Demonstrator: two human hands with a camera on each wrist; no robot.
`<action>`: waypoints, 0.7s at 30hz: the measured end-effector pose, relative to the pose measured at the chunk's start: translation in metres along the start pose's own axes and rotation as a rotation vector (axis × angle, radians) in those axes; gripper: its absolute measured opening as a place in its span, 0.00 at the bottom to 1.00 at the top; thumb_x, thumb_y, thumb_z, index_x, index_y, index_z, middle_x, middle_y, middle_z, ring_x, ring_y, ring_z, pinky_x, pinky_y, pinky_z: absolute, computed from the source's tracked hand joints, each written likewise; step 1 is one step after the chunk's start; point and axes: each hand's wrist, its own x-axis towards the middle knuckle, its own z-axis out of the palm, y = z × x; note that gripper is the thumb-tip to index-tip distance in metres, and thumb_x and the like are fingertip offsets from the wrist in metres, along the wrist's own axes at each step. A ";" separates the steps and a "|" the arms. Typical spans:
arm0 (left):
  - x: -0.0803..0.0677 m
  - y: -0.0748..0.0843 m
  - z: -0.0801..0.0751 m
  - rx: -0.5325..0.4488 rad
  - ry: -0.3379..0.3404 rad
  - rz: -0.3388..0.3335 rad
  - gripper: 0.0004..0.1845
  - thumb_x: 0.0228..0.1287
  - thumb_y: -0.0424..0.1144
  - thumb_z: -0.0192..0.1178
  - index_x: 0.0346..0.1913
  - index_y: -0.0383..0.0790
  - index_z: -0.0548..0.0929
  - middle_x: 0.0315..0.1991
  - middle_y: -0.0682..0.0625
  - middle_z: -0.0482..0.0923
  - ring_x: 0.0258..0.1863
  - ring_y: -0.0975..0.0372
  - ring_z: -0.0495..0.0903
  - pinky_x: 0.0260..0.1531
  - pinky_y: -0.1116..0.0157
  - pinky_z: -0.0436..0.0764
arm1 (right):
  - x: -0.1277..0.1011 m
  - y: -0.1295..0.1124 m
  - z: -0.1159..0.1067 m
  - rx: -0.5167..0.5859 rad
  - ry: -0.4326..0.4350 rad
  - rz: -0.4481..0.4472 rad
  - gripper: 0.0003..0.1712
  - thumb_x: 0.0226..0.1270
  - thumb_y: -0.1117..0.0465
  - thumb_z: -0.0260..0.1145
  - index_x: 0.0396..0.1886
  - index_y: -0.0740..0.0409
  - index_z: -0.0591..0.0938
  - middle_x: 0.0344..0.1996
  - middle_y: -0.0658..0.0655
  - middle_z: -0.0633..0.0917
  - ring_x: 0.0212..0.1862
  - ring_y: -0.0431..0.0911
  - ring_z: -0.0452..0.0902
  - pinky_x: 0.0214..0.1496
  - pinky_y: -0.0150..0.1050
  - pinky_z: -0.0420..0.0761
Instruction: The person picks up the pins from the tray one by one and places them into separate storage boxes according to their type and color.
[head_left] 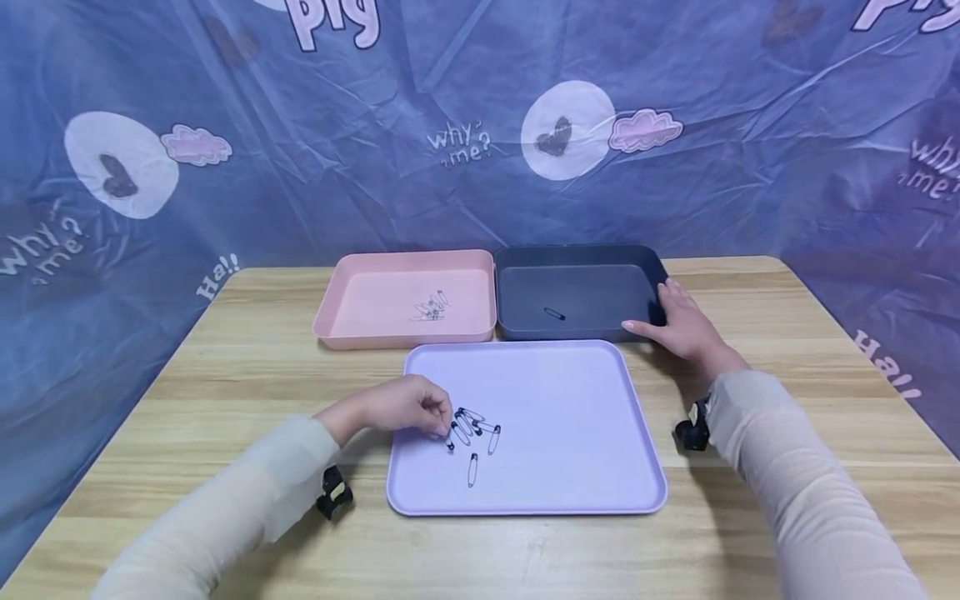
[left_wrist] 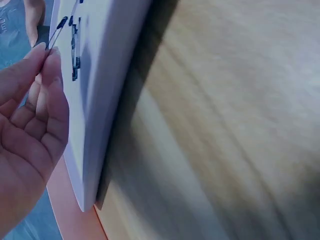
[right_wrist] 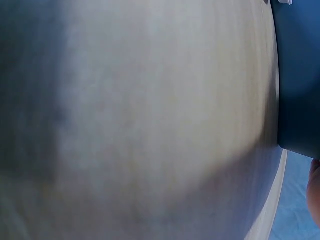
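Left hand (head_left: 397, 410) is pinching a black safety pin (left_wrist: 56, 31) between thumb and fingertip, right at the heap of pins (head_left: 474, 429) lying on the lilac tray (head_left: 570, 392); one loose pin (head_left: 472, 471) is lying just nearer the tray's front edge. Right hand (head_left: 684, 323) is resting with straight fingers against the right wall of the dark tray (head_left: 652, 267), not curling around it. That tray is holding a single black pin (head_left: 554, 313); the pink tray (head_left: 375, 279) beside it is holding a small bunch of pale pins (head_left: 430, 307). All three are sitting on the wooden table (head_left: 225, 375). Likely risk: the pinch is looking thin, at the wire end, so the pin could be slipping out or snagging a neighbour from the heap. Head view is giving the layout, but the hand is hiding the grip there; left wrist view is showing the pinch plainly. Right wrist view is showing only blurred tabletop, a tray wall and a fingertip sliver.
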 end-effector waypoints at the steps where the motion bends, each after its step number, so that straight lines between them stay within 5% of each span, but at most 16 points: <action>1: 0.001 0.000 -0.001 -0.010 0.007 0.003 0.03 0.51 0.33 0.60 0.27 0.36 0.79 0.22 0.54 0.78 0.23 0.64 0.75 0.28 0.69 0.74 | 0.000 0.000 0.000 0.004 -0.001 0.002 0.59 0.52 0.34 0.53 0.63 0.74 0.38 0.63 0.70 0.35 0.64 0.58 0.26 0.62 0.54 0.35; 8: 0.016 0.006 -0.007 -0.088 0.095 0.042 0.02 0.50 0.34 0.61 0.27 0.38 0.80 0.23 0.52 0.78 0.25 0.62 0.75 0.30 0.66 0.74 | -0.001 0.001 0.000 0.004 -0.004 0.005 0.59 0.52 0.34 0.53 0.63 0.73 0.38 0.63 0.70 0.35 0.64 0.58 0.26 0.62 0.54 0.36; 14: 0.034 0.013 -0.015 -0.114 0.194 -0.010 0.04 0.50 0.37 0.61 0.28 0.40 0.80 0.25 0.52 0.78 0.28 0.61 0.76 0.36 0.65 0.73 | -0.001 0.000 -0.001 0.014 -0.001 0.006 0.59 0.52 0.34 0.53 0.63 0.73 0.38 0.63 0.70 0.35 0.64 0.57 0.26 0.62 0.54 0.36; 21: 0.058 0.029 -0.022 -0.344 0.246 -0.020 0.05 0.51 0.29 0.59 0.31 0.29 0.78 0.27 0.46 0.79 0.28 0.57 0.78 0.36 0.65 0.77 | -0.003 -0.003 -0.002 0.016 0.002 0.004 0.59 0.52 0.35 0.54 0.63 0.74 0.39 0.63 0.71 0.37 0.64 0.58 0.27 0.62 0.54 0.37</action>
